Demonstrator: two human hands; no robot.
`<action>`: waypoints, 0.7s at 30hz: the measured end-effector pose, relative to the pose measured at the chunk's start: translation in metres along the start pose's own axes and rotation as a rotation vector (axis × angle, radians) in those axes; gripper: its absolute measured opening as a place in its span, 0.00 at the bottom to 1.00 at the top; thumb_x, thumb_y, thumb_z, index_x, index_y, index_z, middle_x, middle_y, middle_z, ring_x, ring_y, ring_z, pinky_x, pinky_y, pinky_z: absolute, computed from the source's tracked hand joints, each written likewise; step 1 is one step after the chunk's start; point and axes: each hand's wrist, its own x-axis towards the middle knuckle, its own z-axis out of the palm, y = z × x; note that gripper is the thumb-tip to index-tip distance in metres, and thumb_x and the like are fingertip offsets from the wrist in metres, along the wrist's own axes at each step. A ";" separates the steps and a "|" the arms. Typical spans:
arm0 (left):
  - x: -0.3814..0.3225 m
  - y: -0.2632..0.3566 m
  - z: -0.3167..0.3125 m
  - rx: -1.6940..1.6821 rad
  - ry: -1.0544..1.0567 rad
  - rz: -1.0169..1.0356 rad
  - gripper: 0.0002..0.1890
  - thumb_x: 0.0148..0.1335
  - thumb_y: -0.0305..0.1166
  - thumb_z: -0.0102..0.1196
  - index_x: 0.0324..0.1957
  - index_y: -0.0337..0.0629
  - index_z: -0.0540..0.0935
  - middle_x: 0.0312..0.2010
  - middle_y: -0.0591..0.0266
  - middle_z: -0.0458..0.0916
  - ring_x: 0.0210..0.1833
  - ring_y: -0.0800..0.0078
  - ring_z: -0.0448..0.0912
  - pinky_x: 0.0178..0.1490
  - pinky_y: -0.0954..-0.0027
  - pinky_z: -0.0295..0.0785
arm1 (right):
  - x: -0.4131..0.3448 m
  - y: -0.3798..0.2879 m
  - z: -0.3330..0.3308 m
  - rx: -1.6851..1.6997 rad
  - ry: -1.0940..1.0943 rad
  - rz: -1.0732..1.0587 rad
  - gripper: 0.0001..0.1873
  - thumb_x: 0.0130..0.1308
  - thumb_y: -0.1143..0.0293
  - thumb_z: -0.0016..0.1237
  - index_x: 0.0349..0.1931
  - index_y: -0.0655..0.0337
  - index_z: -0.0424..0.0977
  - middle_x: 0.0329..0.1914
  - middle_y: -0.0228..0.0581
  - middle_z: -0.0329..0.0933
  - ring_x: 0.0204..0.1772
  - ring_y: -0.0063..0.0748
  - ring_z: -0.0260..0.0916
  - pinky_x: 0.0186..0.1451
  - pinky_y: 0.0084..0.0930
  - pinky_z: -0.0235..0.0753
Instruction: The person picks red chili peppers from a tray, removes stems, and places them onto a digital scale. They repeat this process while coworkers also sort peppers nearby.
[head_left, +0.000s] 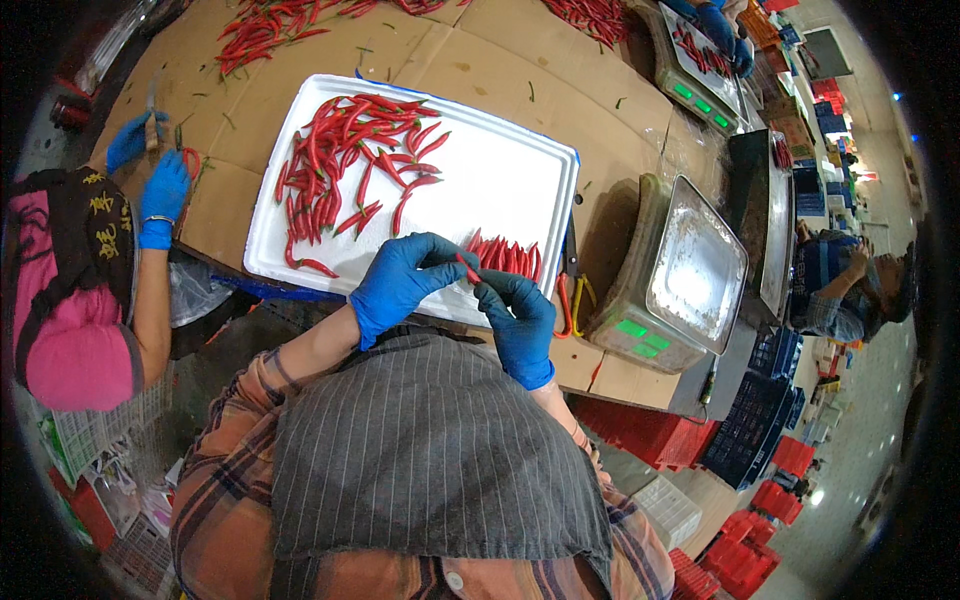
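Both my hands wear blue gloves and meet over the near edge of a white foam tray (487, 180). A red chili pepper (468, 268) is pinched between them: my left hand (409, 277) has its fingertips at the upper end, and my right hand (517, 315) grips the lower end. Just beyond my right hand, a row of red chilies (510, 256) lies side by side in the tray's near right corner. A loose pile of red chilies with green stem ends (330, 157) covers the tray's left part.
Scissors with red and yellow handles (571, 289) lie right of the tray, beside a metal-topped scale (697, 262). More chilies (262, 37) lie on the cardboard-covered table (480, 60). A co-worker in blue gloves (163, 191) is at the left; another person's gloved hands (716, 30) are at a far scale (697, 67).
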 end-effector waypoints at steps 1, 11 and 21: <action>0.000 -0.001 -0.001 0.031 0.019 -0.027 0.09 0.61 0.29 0.62 0.43 0.39 0.85 0.33 0.62 0.84 0.36 0.80 0.77 0.43 0.75 0.74 | 0.000 -0.001 -0.001 -0.053 0.009 -0.037 0.13 0.58 0.80 0.60 0.44 0.61 0.80 0.35 0.33 0.78 0.34 0.20 0.71 0.37 0.19 0.72; 0.015 -0.027 -0.016 0.321 0.234 0.201 0.08 0.61 0.34 0.62 0.37 0.41 0.84 0.32 0.58 0.82 0.33 0.68 0.81 0.39 0.71 0.75 | 0.002 0.012 -0.013 -0.250 0.123 -0.219 0.19 0.56 0.80 0.60 0.49 0.58 0.78 0.36 0.38 0.77 0.35 0.27 0.76 0.38 0.23 0.75; 0.032 -0.041 -0.042 0.829 0.267 0.061 0.16 0.56 0.30 0.62 0.49 0.44 0.81 0.37 0.55 0.82 0.41 0.61 0.81 0.45 0.63 0.76 | -0.005 0.043 -0.022 -0.272 0.160 -0.024 0.16 0.60 0.80 0.56 0.50 0.60 0.77 0.42 0.39 0.80 0.42 0.26 0.78 0.43 0.21 0.76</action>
